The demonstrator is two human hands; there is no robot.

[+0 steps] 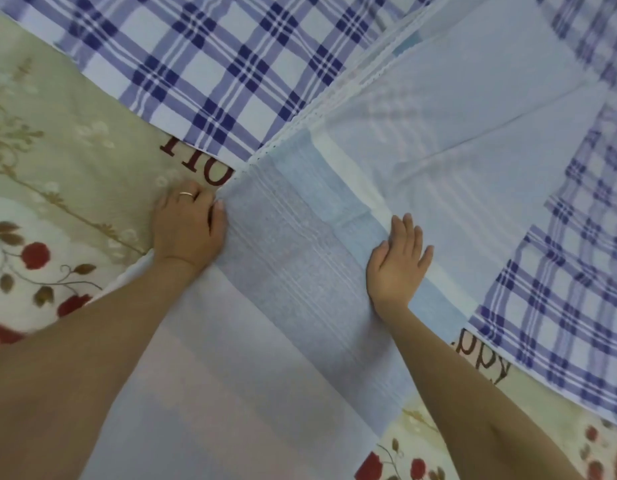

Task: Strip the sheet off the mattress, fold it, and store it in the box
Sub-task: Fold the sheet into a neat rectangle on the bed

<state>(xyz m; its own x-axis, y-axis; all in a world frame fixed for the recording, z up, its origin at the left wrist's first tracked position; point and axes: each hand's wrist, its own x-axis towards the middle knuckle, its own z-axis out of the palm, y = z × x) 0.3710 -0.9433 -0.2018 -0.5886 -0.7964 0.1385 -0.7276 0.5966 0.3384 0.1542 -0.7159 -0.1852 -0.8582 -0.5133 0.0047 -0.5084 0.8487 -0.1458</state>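
Surface: a floral bed cover (57,161) with red blooms and dark lettering fills the view beneath everything.
Sheet: the blue-and-white plaid sheet (203,71) lies spread across the cover, with its pale underside folded over the middle.
Left hand: the left hand (187,230) is curled at the fold's corner; whether it grips the sheet cannot be told.
Right hand: the right hand (398,258) lies flat with straight fingers, pressing the pale fold.

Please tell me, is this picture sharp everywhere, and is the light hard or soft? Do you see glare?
Head view: soft, even light, no glare, only faint shadows beside the left hand and right hand. Head view: the hands are fairly sharp, but the plaid sheet smears into blur toward the upper right. Head view: the wide lens slightly bows its stripes near the edges.
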